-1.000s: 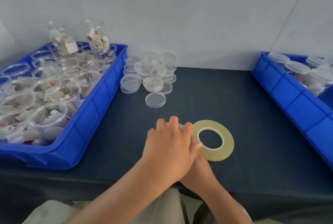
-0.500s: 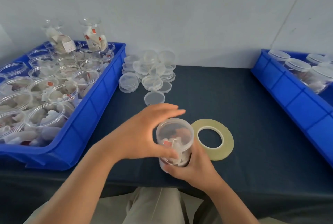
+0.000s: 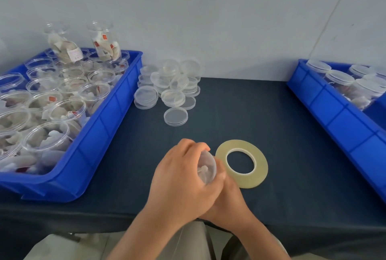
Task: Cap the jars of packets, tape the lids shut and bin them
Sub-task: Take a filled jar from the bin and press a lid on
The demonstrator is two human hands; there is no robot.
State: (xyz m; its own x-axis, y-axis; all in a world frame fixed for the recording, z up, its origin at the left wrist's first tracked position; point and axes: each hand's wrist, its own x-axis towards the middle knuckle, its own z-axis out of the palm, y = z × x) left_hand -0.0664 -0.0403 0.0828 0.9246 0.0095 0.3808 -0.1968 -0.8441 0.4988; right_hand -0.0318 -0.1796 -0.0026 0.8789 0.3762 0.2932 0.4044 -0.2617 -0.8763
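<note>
Person only: left hand (image 3: 183,180) and right hand (image 3: 227,203) are bare, and both forearms are uncovered down to the bottom frame edge. The lap below shows light grey-beige trousers (image 3: 188,241) in plain smooth fabric, with a narrow dark gap between the two legs.
</note>
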